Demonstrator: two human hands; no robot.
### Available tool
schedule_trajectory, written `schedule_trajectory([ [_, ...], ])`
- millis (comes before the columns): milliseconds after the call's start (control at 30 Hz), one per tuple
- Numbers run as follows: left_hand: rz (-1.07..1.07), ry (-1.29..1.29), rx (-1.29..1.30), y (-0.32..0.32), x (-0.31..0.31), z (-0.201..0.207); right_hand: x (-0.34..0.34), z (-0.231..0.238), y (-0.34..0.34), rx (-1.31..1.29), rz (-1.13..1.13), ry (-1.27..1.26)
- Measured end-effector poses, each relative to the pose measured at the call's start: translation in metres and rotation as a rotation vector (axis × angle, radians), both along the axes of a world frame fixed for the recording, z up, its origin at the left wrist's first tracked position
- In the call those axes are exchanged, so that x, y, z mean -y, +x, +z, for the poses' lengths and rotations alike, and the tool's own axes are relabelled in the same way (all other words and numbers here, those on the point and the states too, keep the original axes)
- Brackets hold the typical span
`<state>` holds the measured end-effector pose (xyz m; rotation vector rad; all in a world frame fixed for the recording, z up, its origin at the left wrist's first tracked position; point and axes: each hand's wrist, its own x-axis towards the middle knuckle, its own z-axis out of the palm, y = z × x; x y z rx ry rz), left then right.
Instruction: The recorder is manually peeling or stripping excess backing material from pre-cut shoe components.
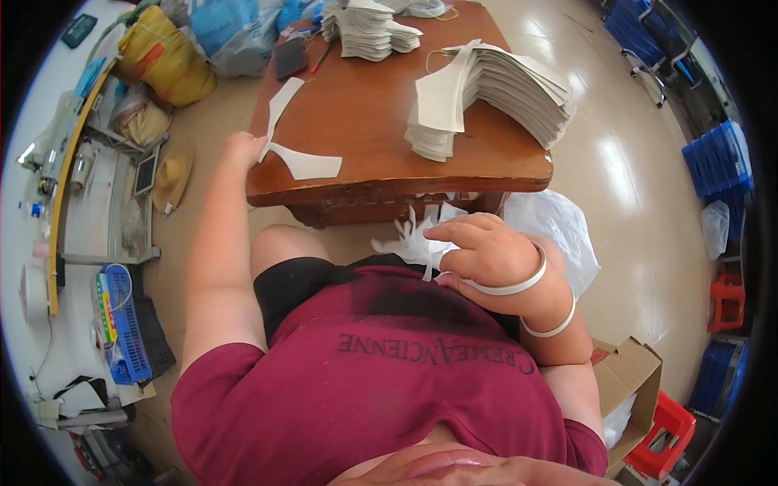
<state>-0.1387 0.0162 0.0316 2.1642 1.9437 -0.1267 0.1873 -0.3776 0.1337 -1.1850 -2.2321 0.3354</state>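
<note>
At the left edge of the brown wooden table (365, 121), my left hand (245, 151) is closed on a white curved cut-out piece (304, 164). It grips the narrow middle, and one wing lies toward me while the other points away. Over my lap, my right hand (493, 257) is bent with its fingers curled at a bunch of thin white strips (409, 240). The strips come out between thumb and fingers. A tall stack of similar white pieces (519, 85) sits at the table's right side, fanned in an arch. Another white stack (369, 28) lies at the far end.
Beside the far stack lies a dark flat case (290, 58). A white plastic bag (559, 235) hangs at the table's right front. Left are a shelf, a straw hat (172, 180), a blue basket (128, 324) and a yellow sack (166, 57). A cardboard box (636, 377) and red stool (666, 433) stand right.
</note>
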Motion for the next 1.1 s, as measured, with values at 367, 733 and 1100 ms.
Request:
schedule_trajectory([
  [367, -0.022, 0.08, 0.352, 0.006, 0.016, -0.031, 0.002, 0.0, -0.034, 0.011, 0.027, -0.054],
  [733, 0.275, -0.06, 1.495, -0.014, 0.065, -0.016, -0.013, -0.006, -0.044, 0.076, 0.012, 0.075],
  [1100, -1.127, 0.076, 0.657, 0.048, 0.248, 0.147, -0.026, -0.01, -0.079, -0.387, -0.012, 0.126],
])
